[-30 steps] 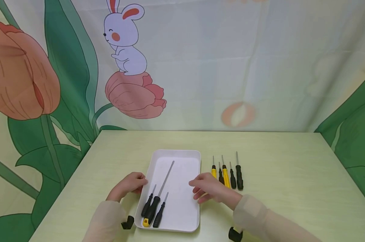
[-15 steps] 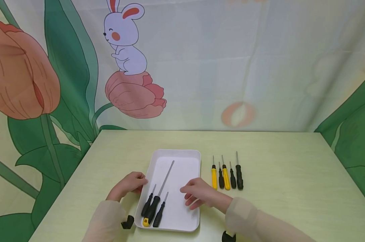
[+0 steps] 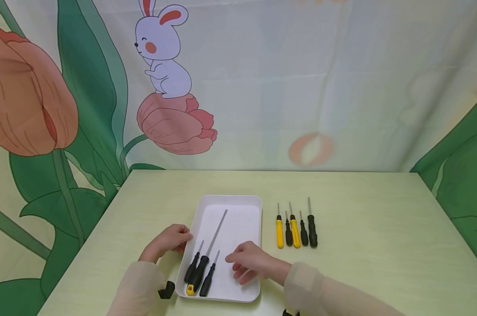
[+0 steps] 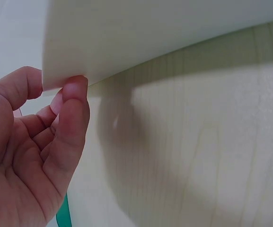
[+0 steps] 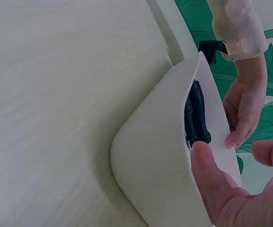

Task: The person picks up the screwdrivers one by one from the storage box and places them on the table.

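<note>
My left hand (image 3: 169, 242) pinches the left rim of a white tray (image 3: 241, 219); in the left wrist view thumb and fingers close on the tray's edge (image 4: 93, 42). Inside the tray's lower left lie 3 screwdrivers: a long-shafted black screwdriver (image 3: 200, 268) with a yellow handle end, a short black screwdriver (image 3: 191, 268) left of it, and another short black screwdriver (image 3: 208, 280) on its right. Over the right part of the tray hovers my right hand (image 3: 252, 262), holding nothing, with thumb and forefinger apart. Its fingertips point toward the rightmost screwdriver in the tray.
Right of the tray, several screwdrivers stand in a row lying on the table (image 3: 365, 245): a yellow-handled screwdriver (image 3: 280, 232), another yellow one (image 3: 295, 231), and black ones, including a larger black screwdriver (image 3: 312, 230) at the end. A printed cloth (image 3: 254, 87) hangs behind the table's far edge.
My right hand has moved left and toward me, from the tray's right rim to over its inside, uncovering the row of screwdrivers. The left hand has stayed at the rim.
</note>
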Motion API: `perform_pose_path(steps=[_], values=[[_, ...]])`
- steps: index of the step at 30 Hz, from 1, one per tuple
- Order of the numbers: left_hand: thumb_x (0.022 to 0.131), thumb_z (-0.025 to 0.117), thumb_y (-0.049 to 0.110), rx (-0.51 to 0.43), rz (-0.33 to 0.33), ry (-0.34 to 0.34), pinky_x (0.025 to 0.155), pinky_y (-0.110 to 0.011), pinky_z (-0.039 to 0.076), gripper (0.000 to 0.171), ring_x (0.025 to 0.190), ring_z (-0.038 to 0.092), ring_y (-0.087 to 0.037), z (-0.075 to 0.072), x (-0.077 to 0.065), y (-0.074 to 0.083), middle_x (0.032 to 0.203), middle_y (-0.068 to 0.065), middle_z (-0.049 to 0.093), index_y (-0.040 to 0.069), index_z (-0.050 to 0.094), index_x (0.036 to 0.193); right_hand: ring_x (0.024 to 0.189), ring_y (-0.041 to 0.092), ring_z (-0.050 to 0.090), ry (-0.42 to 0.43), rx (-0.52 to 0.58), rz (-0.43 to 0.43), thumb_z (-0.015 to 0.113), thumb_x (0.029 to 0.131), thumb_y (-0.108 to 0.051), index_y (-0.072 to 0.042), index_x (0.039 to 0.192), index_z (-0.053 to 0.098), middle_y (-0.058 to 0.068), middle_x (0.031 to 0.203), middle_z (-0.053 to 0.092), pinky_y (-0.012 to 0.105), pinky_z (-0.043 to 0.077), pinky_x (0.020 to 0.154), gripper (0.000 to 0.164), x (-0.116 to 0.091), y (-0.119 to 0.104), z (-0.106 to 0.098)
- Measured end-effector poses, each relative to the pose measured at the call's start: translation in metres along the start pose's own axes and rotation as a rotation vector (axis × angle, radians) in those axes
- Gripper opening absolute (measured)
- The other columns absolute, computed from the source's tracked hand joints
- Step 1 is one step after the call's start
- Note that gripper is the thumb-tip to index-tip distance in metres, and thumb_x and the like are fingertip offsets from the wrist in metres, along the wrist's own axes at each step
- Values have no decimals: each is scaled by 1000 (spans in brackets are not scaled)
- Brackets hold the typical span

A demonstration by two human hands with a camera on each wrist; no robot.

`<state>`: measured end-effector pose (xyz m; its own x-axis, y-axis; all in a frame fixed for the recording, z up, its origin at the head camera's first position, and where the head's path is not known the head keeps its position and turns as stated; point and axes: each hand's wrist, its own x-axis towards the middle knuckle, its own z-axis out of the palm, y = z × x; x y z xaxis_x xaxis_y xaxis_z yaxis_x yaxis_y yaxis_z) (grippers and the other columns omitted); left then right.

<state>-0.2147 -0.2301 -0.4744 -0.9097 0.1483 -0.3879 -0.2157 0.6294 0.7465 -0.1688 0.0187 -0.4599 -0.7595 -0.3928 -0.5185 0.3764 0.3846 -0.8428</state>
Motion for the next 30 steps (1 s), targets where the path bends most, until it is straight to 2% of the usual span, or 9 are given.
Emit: perform_pose_path(steps=[2,3,8,20,30], values=[[85,52,17,5,-12,11,55,-27,46,17,59,53,-16,1,-1,3,71,-7,53,0,52,82,53,14,56,6,3,5,60,80,-23,-1,90,54,13,78,59,27,48,44,25,1,1,3],[85,52,14,9,-40,34,57,-28,46,16,60,53,-16,2,-4,6,72,-8,53,-1,52,83,52,14,56,12,4,6,61,80,-23,-1,89,54,13,77,59,27,48,43,25,2,1,5],[85,50,12,25,-65,58,57,-27,46,14,60,52,-15,5,-7,12,72,-6,53,-2,52,84,47,14,54,53,-1,13,62,78,-24,-2,85,53,10,71,57,25,45,39,25,4,3,13],[86,50,13,44,-77,64,57,-27,46,14,61,52,-15,5,-3,8,73,-7,54,-1,53,86,37,10,48,142,-61,13,65,74,-25,-5,76,49,4,59,51,22,39,33,26,5,6,32],[87,50,13,50,-77,61,58,-27,46,15,62,53,-16,5,-3,7,75,-8,55,-2,53,87,33,9,44,235,-107,-48,65,74,-22,-8,74,43,3,54,50,20,36,30,26,9,9,45]])
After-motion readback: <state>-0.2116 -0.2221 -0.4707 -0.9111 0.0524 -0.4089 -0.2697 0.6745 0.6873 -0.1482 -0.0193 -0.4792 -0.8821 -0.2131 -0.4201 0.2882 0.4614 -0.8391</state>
